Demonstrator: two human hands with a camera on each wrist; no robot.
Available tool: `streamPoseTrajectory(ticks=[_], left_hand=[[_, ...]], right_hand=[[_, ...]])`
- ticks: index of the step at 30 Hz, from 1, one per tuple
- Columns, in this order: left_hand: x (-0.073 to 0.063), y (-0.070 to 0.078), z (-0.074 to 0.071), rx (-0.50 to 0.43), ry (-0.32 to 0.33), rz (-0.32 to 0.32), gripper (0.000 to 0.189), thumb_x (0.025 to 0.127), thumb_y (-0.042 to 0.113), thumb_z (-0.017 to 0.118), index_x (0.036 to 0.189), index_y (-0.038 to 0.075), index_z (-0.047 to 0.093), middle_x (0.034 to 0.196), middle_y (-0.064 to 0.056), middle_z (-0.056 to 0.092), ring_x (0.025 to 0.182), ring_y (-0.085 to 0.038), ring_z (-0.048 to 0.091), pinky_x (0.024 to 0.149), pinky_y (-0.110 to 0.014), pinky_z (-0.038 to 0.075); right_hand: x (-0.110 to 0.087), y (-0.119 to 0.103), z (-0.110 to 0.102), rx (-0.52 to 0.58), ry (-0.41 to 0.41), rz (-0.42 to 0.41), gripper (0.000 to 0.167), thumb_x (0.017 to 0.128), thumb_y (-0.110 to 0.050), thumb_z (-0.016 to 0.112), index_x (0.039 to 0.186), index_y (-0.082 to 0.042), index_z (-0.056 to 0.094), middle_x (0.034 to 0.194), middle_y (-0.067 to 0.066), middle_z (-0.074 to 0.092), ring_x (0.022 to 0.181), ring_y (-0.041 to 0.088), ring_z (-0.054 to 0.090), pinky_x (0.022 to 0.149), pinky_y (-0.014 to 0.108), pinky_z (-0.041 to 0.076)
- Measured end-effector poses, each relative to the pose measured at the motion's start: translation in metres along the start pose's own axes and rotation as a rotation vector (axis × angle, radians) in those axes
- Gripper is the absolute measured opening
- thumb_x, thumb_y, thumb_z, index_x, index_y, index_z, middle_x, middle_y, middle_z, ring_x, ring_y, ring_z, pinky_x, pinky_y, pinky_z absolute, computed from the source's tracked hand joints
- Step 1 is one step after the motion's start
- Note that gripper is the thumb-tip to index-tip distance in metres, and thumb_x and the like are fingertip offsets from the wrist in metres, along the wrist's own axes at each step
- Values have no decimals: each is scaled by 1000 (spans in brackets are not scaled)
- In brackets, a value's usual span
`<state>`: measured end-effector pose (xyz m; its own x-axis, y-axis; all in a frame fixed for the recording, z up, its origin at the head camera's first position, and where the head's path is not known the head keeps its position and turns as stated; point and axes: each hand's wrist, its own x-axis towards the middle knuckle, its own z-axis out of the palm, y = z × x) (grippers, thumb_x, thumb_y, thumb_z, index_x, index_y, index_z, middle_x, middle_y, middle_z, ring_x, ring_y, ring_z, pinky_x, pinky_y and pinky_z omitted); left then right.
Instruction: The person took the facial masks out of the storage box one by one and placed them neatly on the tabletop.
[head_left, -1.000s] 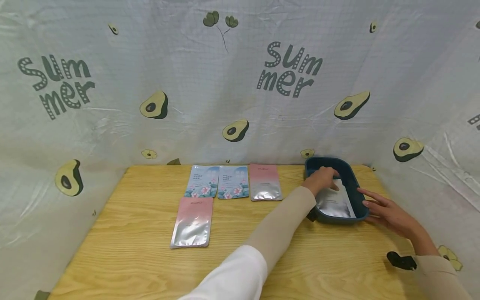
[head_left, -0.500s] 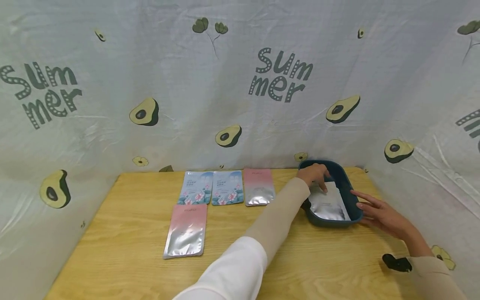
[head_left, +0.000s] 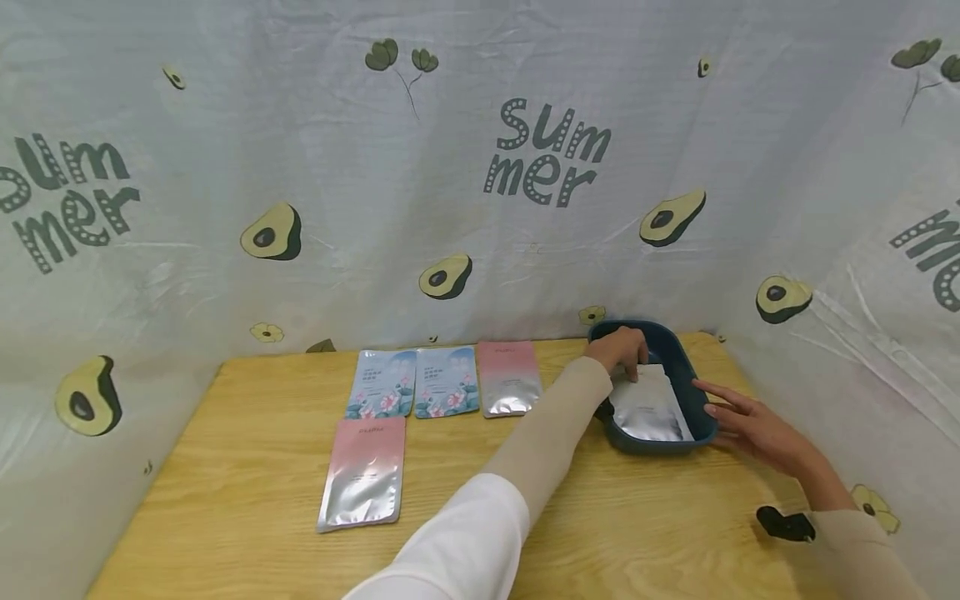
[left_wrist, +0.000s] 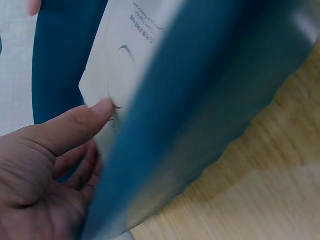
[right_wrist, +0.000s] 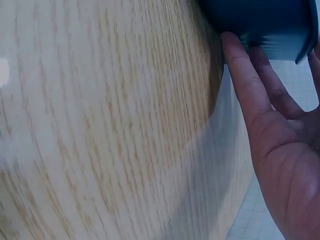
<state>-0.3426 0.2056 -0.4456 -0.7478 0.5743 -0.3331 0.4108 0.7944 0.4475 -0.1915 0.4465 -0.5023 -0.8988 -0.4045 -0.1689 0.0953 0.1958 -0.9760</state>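
Observation:
A dark blue rectangular bin stands at the table's back right, with a silver and white foil sheet mask packet lying inside. My left hand reaches over the bin's left side and pinches the packet's far edge. In the left wrist view the thumb of the left hand lies on the packet, with the other fingers curled beneath, partly hidden. My right hand touches the bin's right side with extended fingers. The right wrist view shows the right hand with fingertips against the bin's outer wall.
Two blue flowered packets, a left one and a right one, lie in the back row beside a pink and silver packet. Another pink packet lies in front. A patterned curtain surrounds the wooden table.
The left hand's fingers have closed from a spread pose onto the packet's edge. The right hand stays against the bin. The head view has turned slightly, shifting the scene left.

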Motion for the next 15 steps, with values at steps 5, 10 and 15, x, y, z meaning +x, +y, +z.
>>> streamPoseTrajectory(ticks=[5,10,15], left_hand=[[-4,-6,5,-64,121,81,26,87,6,82,109,18,78,110,8,69,99,-8,60,80,-21,50],[-3,-11,4,-81,156,138,20,88,6,81,105,17,81,103,7,74,94,-7,63,75,-17,50],[2,-13,4,-98,152,187,17,90,12,80,106,18,82,99,9,77,91,-2,64,73,-12,47]], right_hand=[[2,0,3,6,-20,-16,58,112,-12,38,164,-12,13,141,-5,43,119,13,63,95,32,56],[3,0,3,-29,6,19,59,112,-17,41,165,-15,13,141,-8,38,119,9,62,94,32,56],[3,-1,5,-27,9,49,60,112,-19,42,165,-17,13,140,-11,37,118,9,63,93,36,56]])
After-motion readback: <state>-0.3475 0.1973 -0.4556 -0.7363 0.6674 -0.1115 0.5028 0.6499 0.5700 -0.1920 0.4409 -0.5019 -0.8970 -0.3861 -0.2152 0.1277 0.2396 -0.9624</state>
